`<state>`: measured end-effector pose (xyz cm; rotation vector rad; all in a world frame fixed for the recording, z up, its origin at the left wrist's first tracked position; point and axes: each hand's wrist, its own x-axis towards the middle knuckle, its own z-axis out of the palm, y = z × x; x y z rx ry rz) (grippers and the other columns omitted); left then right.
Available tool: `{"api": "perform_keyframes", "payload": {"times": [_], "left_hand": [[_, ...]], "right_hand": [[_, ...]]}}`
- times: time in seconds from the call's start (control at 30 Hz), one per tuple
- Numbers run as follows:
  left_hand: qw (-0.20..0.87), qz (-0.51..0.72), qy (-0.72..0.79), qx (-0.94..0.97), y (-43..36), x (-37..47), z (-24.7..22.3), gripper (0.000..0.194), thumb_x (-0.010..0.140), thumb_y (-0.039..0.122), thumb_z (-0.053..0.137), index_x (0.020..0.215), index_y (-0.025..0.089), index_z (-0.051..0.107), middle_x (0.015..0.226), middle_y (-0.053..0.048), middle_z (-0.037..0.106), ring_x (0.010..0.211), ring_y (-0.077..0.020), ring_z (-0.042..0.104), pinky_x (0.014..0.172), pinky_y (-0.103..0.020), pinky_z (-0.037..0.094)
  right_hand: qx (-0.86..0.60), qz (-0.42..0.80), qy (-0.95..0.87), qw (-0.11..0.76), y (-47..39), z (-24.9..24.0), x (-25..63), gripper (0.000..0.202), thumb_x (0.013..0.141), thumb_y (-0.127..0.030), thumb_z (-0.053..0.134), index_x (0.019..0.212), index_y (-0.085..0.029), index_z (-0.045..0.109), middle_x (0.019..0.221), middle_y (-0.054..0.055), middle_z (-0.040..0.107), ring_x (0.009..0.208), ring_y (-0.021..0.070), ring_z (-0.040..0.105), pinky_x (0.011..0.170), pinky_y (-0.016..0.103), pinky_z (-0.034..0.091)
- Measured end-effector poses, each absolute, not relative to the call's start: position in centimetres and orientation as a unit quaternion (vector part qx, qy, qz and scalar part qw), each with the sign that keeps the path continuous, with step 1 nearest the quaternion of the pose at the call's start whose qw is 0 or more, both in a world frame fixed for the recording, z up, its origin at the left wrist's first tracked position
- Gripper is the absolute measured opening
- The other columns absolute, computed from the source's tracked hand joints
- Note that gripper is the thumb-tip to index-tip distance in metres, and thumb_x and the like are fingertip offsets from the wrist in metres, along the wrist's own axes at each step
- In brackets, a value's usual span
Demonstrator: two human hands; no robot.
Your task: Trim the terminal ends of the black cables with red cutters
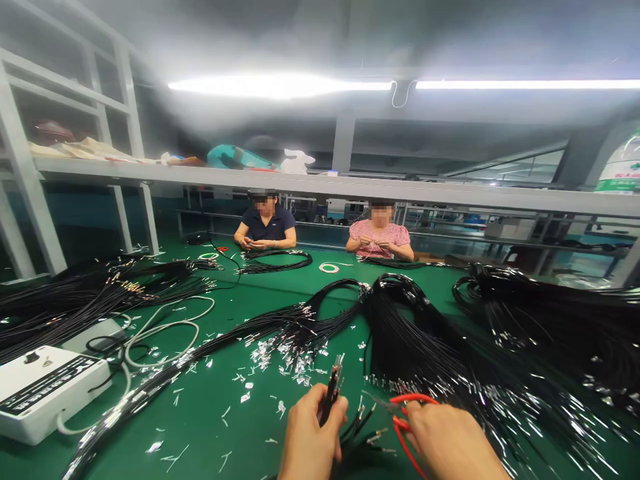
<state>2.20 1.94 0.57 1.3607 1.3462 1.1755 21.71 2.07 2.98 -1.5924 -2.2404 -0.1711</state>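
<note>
My left hand [316, 427] is closed round a small bunch of black cables [331, 393], whose stripped silvery ends point up above the fingers. More cable ends stick out below and to the right of it. Just to the right, my right hand [447, 433] grips red-handled cutters [400, 421], their jaws pointing left toward the cable ends without touching the upright bunch. Beyond both hands, a large looped bundle of black cables [400, 333] lies on the green table [215, 400]. Small shiny scraps [267, 353] are scattered to the left of it.
A white box [50, 393] with a pale cord [193, 340] stands at the left. Cable piles lie at the left [65, 293] and right [560, 313]. A white shelf [250, 179] crosses above the table. Two people [267, 223] [380, 233] sit across it.
</note>
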Motion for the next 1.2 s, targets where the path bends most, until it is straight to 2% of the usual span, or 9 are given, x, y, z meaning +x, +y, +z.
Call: {"api": "perform_keyframes", "payload": {"times": [0.17, 0.23, 0.33, 0.43, 0.53, 0.7, 0.83, 1.03, 1.2], "left_hand": [[0.393, 0.4, 0.59, 0.581, 1.9, 2.4, -0.5, 0.01, 0.055, 0.016, 0.061, 0.064, 0.016, 0.06, 0.065, -0.002, 0.064, 0.059, -0.0167, 0.056, 0.055, -0.023, 0.037], [0.392, 0.39, 0.59, 0.589, 1.9, 2.5, -0.9, 0.011, 0.053, 0.015, 0.062, 0.064, 0.016, 0.063, 0.066, -0.003, 0.065, 0.067, -0.0195, 0.057, 0.061, -0.025, 0.038], [0.394, 0.385, 0.578, 0.603, 2.2, 2.5, -1.1, 0.011, 0.054, 0.014, 0.057, 0.064, 0.015, 0.062, 0.059, -0.002, 0.063, 0.058, -0.0172, 0.054, 0.056, -0.025, 0.037], [0.402, 0.418, 0.561, 0.591, 2.5, 2.3, -1.1, 0.013, 0.055, 0.015, 0.056, 0.067, 0.014, 0.062, 0.059, -0.001, 0.06, 0.054, -0.0151, 0.05, 0.053, -0.024, 0.036], [0.437, 0.454, 0.532, 0.565, 2.6, 2.1, -0.6, 0.016, 0.054, 0.016, 0.058, 0.069, 0.013, 0.062, 0.059, 0.0, 0.058, 0.052, -0.0123, 0.046, 0.052, -0.023, 0.033], [0.47, 0.457, 0.503, 0.564, 2.1, 2.0, 0.6, 0.016, 0.053, 0.013, 0.057, 0.068, 0.013, 0.062, 0.056, 0.004, 0.053, 0.043, -0.0063, 0.03, 0.045, -0.021, 0.023], [0.505, 0.465, 0.488, 0.539, 2.1, 1.7, 0.8, 0.011, 0.052, 0.015, 0.062, 0.063, 0.013, 0.062, 0.054, 0.004, 0.052, 0.049, -0.009, 0.039, 0.051, -0.022, 0.029], [0.616, 0.461, 0.452, 0.451, 2.7, 0.8, -0.2, 0.025, 0.048, 0.025, 0.073, 0.068, 0.012, 0.063, 0.056, 0.001, 0.057, 0.052, -0.0099, 0.048, 0.054, -0.022, 0.035], [0.621, 0.415, 0.45, 0.489, 3.0, 0.4, 0.1, 0.041, 0.05, 0.043, 0.073, 0.074, 0.013, 0.058, 0.036, 0.01, 0.041, 0.029, -0.0033, 0.029, 0.035, -0.019, 0.017]], "right_hand": [[-0.631, -0.004, -0.767, 0.113, 1.5, 4.9, 20.5, 0.023, 0.076, -0.023, 0.044, 0.056, -0.021, 0.055, 0.053, 0.004, 0.064, 0.049, 0.0222, 0.059, 0.043, 0.026, 0.029], [-0.624, 0.067, -0.76, 0.17, 1.4, 4.6, 19.9, 0.029, 0.08, -0.027, 0.04, 0.053, -0.021, 0.048, 0.052, 0.002, 0.062, 0.05, 0.0177, 0.056, 0.045, 0.025, 0.03], [-0.599, 0.182, -0.734, 0.261, 1.6, 3.2, 19.2, 0.032, 0.081, -0.033, 0.039, 0.052, -0.021, 0.041, 0.045, 0.0, 0.056, 0.044, 0.013, 0.051, 0.042, 0.022, 0.03], [-0.581, 0.368, -0.656, 0.313, 1.9, 1.8, 18.5, 0.028, 0.081, -0.041, 0.036, 0.064, -0.021, 0.045, 0.031, -0.007, 0.045, 0.025, 0.0085, 0.037, 0.033, 0.02, 0.026], [-0.551, 0.484, -0.578, 0.357, 2.0, 1.3, 17.6, 0.034, 0.078, -0.052, 0.036, 0.074, -0.019, 0.045, 0.03, -0.009, 0.044, 0.02, 0.0068, 0.03, 0.026, 0.017, 0.022], [-0.531, 0.516, -0.539, 0.402, 2.3, 1.2, 16.1, 0.036, 0.072, -0.054, 0.048, 0.069, -0.018, 0.046, 0.03, -0.01, 0.043, 0.02, 0.0042, 0.028, 0.023, 0.014, 0.019], [-0.482, 0.543, -0.538, 0.43, 2.6, 0.4, 15.6, 0.036, 0.069, -0.053, 0.054, 0.072, -0.018, 0.045, 0.033, -0.01, 0.046, 0.021, 0.0033, 0.028, 0.023, 0.014, 0.02], [-0.413, 0.555, -0.568, 0.446, 2.4, -0.6, 15.4, 0.034, 0.078, -0.051, 0.046, 0.076, -0.016, 0.045, 0.045, -0.004, 0.055, 0.025, 0.0029, 0.038, 0.027, 0.013, 0.022], [-0.455, 0.504, -0.557, 0.478, 2.6, -0.8, 16.4, 0.037, 0.079, -0.052, 0.041, 0.078, -0.016, 0.046, 0.048, -0.004, 0.056, 0.025, 0.0037, 0.039, 0.027, 0.015, 0.023]]}}
